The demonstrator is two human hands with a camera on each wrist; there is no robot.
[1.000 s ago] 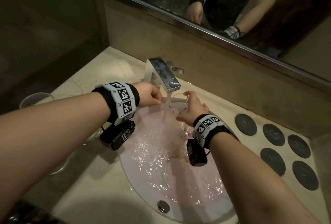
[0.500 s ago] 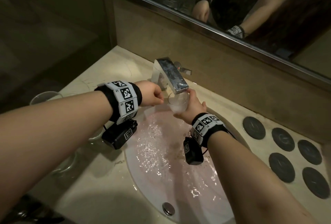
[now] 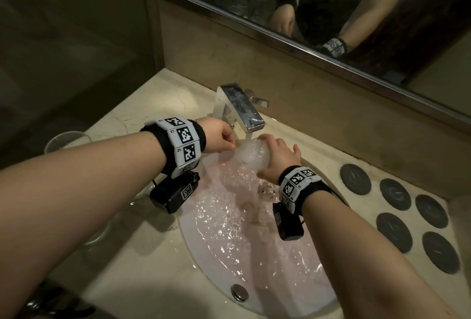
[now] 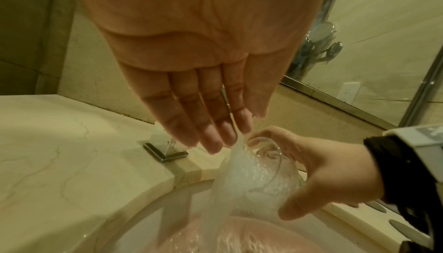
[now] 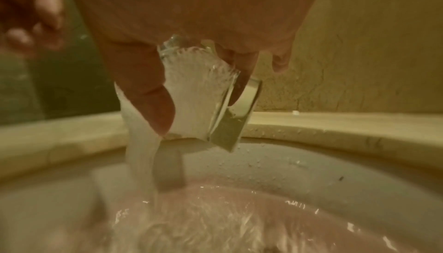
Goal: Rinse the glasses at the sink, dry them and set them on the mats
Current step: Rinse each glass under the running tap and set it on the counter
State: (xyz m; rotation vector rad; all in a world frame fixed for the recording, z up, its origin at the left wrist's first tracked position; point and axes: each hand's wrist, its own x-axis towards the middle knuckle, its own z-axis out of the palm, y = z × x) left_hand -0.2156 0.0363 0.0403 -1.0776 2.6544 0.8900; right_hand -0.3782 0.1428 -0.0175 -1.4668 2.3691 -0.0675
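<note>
The marble counter (image 3: 142, 262) runs around an oval sink (image 3: 201, 250) whose bowl is awash with rippling water, the drain plug (image 3: 239, 292) at its near edge. A framed mirror (image 3: 318, 38) on the wall behind reflects my forearms. Six dark round mats (image 3: 393, 232) lie in two rows on the counter to my right, all bare. On the counter to my left stands another glass (image 3: 66, 140), partly hidden by my arm. The square chrome faucet (image 3: 240, 108) pours a white stream straight down. My right hand (image 3: 276, 159) is wrapped around the glass (image 3: 251, 154) I am rinsing, thumb on one side and fingers on the other, holding it tilted under the spout above the bowl; frothing water fills it and spills over its lip into the sink. My left hand (image 3: 219, 137) hangs just beside the stream holding nothing, fingers extended together and pointing down, their tips touching the falling water next to the glass rim
</note>
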